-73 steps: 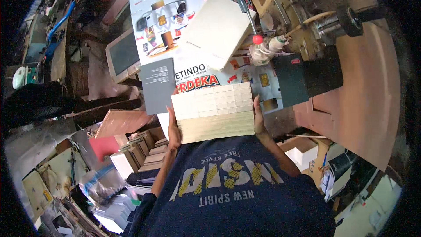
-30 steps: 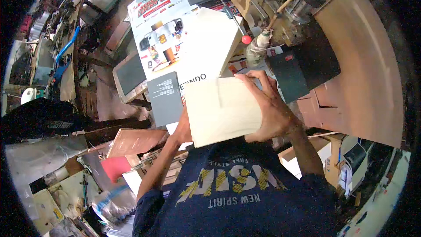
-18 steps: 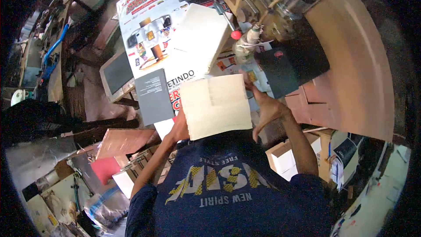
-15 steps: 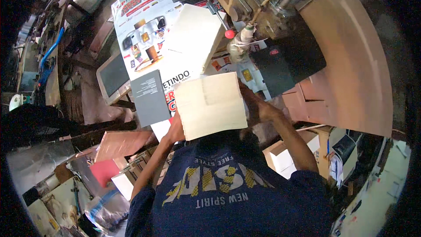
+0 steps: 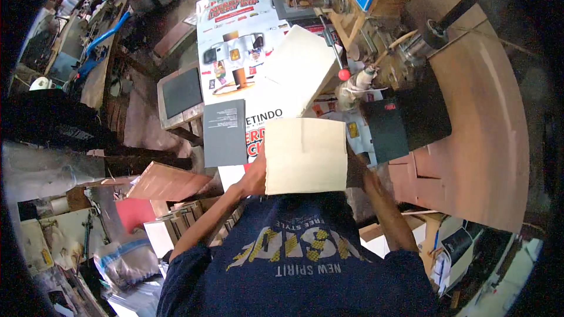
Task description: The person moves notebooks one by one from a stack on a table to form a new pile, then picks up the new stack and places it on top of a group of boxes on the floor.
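Between my two hands is a squarish cream stack that looks like paper sheets [image 5: 305,158], held close in front of my chest. My left hand [image 5: 255,175] grips its left edge, the fingers partly behind it. At the opposite edge my right hand [image 5: 356,167] is dark and mostly hidden by the stack. Beyond them a larger pale stack [image 5: 299,64] lies tilted on a printed poster sheet [image 5: 235,20] covering the work surface. A dark grey printed card [image 5: 224,135] lies at the left of the poster, near my left hand.
A machine's lever with a red ball knob [image 5: 344,74] stands beyond the stack, beside a wrapped part [image 5: 357,88]. Black sheets [image 5: 385,132] lie to the right, before a large curved brown board [image 5: 490,111]. A small stand with a dark top [image 5: 182,93] is at the left.
The whole view has shifted, with the bench now further right and lower. The cream stack has turned slightly and sits squarer to me; my right hand is more hidden behind it.
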`<state>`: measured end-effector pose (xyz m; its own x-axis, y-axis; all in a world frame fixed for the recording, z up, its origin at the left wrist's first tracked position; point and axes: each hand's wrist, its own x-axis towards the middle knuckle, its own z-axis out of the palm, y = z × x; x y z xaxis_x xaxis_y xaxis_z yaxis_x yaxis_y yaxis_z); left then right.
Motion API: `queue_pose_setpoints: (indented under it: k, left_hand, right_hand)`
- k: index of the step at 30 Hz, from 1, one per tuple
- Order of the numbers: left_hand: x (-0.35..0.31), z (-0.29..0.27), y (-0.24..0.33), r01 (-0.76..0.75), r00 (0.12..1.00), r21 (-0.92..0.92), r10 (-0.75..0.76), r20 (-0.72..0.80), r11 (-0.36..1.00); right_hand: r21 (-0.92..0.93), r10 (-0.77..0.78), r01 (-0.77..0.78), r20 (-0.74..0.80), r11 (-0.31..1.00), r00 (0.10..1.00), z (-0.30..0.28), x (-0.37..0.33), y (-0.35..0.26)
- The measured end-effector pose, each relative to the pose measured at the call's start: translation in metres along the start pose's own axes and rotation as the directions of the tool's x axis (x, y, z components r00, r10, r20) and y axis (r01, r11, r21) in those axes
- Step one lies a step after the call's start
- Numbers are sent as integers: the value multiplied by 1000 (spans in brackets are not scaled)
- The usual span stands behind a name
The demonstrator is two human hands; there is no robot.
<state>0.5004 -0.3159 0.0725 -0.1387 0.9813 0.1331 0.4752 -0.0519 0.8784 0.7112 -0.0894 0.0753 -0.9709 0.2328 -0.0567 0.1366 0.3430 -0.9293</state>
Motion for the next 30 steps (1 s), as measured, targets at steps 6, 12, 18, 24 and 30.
queue_pose_setpoints:
  k: [6, 12, 18, 24, 30]
  left_hand:
    - [-22, 6, -22, -67, 998, 13, 67, 3, 998]
    - [-33, 26, -38, 252, 968, -233, -246, 58, 939]
    - [-7, -5, -40, -84, 996, 131, 79, 43, 988]
    - [4, -14, -11, 21, 994, 77, -29, 106, 997]
    - [14, 14, 37, 536, 842, -300, -473, 260, 789]
  right_hand:
    - [33, 13, -13, 3, 999, 1000, 6, -6, 10]
    - [42, -21, 22, -25, 999, 999, 9, 3, 16]
    - [39, -63, 66, -74, 997, 995, 5, 22, 5]
    - [91, -53, 69, -168, 993, 984, 1, -9, 0]
    - [369, 209, -60, -379, 928, 901, 42, -113, -4]
